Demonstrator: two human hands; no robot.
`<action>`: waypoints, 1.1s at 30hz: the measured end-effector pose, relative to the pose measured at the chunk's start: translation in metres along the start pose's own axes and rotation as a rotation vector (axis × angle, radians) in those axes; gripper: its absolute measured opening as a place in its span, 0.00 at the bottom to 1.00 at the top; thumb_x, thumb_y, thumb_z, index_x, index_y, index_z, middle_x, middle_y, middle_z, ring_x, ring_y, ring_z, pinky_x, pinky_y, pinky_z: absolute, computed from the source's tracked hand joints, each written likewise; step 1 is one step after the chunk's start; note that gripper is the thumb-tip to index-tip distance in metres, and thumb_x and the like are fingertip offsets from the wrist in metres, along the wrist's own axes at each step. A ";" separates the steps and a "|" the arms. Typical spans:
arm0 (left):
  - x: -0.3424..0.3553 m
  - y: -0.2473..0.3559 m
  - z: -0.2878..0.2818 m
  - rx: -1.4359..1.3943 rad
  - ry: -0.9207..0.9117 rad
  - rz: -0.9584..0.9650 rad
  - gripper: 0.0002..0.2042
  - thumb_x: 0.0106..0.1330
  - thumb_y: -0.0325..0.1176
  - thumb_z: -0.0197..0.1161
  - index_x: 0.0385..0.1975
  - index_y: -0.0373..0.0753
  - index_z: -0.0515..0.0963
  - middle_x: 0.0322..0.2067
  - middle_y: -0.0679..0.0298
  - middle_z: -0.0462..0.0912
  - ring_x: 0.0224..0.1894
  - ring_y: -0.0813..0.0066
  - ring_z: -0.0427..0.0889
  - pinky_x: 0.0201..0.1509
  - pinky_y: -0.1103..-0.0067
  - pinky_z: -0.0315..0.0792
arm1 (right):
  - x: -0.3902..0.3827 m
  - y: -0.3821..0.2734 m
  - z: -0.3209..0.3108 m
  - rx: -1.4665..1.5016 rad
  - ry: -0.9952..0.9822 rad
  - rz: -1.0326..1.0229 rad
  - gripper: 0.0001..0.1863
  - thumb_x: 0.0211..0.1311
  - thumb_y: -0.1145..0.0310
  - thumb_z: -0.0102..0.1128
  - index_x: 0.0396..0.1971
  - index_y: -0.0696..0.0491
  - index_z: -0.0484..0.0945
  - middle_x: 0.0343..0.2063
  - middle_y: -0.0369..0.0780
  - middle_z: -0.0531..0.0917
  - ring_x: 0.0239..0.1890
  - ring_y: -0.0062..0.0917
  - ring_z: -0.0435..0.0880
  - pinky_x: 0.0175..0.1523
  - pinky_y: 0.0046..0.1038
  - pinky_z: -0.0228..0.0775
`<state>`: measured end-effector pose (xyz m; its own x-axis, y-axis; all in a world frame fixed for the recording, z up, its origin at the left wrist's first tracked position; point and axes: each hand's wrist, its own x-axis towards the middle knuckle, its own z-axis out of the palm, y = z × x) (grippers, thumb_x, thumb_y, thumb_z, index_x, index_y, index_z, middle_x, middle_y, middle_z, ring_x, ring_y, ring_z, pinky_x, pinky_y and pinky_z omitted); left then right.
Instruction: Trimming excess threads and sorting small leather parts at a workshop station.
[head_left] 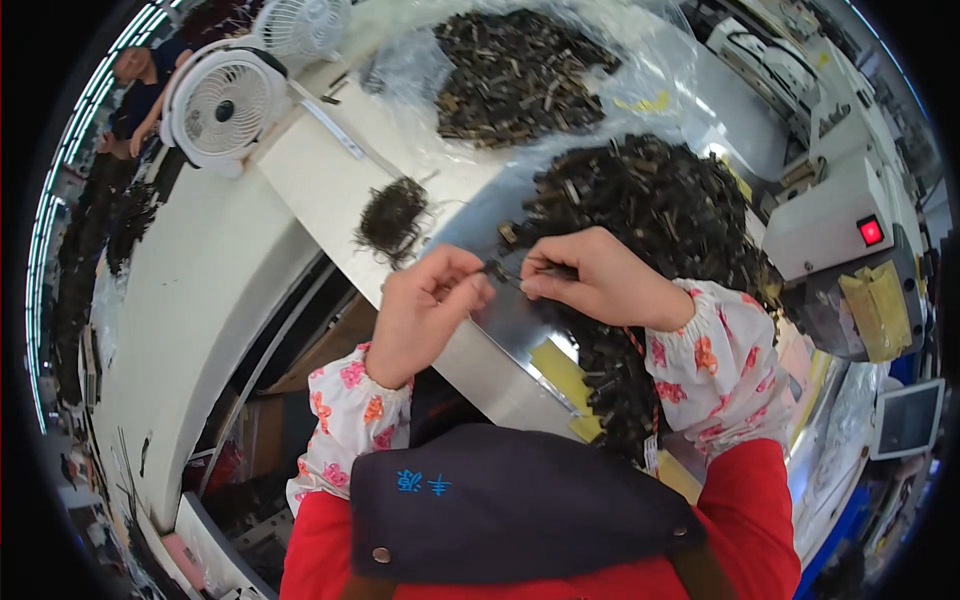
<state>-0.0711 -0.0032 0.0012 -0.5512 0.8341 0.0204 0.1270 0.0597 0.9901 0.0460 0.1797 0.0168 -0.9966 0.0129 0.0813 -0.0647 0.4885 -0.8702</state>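
My left hand (430, 300) and my right hand (585, 275) meet over a metal plate at the front of the work surface, both with fingers pinched on a small dark piece (500, 272). A large heap of small dark pieces (645, 200) lies just beyond and to the right of my right hand, with more spilling down toward my body. A tangled clump of thin dark threads (390, 215) lies to the upper left of my left hand. Yellow sheets (560, 372) show on the plate below my hands.
Another dark heap (515, 75) lies on clear plastic behind. White fans (222, 108) stand at the back left, near another person (140, 85). A machine with a lit red switch (825, 225) and a small screen (905, 420) are at the right. A curved pale counter edge (180, 300) runs along the left.
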 end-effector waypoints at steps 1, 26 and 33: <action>0.005 -0.002 0.005 -0.069 0.019 -0.015 0.04 0.63 0.24 0.53 0.35 0.32 0.71 0.27 0.62 0.80 0.26 0.84 0.77 0.29 0.87 0.71 | 0.001 0.002 0.001 -0.026 0.039 -0.036 0.04 0.54 0.75 0.58 0.26 0.61 0.74 0.20 0.40 0.79 0.22 0.20 0.75 0.30 0.22 0.67; 0.012 0.004 0.055 -0.567 0.040 -0.133 0.04 0.68 0.29 0.48 0.39 0.38 0.64 0.21 0.63 0.76 0.18 0.82 0.72 0.22 0.87 0.66 | -0.025 -0.004 0.002 -0.907 0.556 -0.374 0.15 0.42 0.71 0.63 0.33 0.56 0.76 0.20 0.36 0.75 0.19 0.25 0.76 0.20 0.25 0.65; 0.012 0.002 0.057 -0.543 0.016 -0.125 0.04 0.67 0.28 0.49 0.38 0.38 0.65 0.21 0.64 0.76 0.18 0.83 0.72 0.22 0.88 0.66 | -0.025 -0.003 0.003 -0.919 0.521 -0.390 0.13 0.45 0.70 0.60 0.34 0.57 0.75 0.19 0.36 0.75 0.19 0.25 0.76 0.20 0.24 0.64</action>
<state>-0.0306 0.0375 -0.0049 -0.5477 0.8302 -0.1041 -0.3812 -0.1368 0.9143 0.0713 0.1755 0.0161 -0.7601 -0.0235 0.6494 -0.0907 0.9934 -0.0703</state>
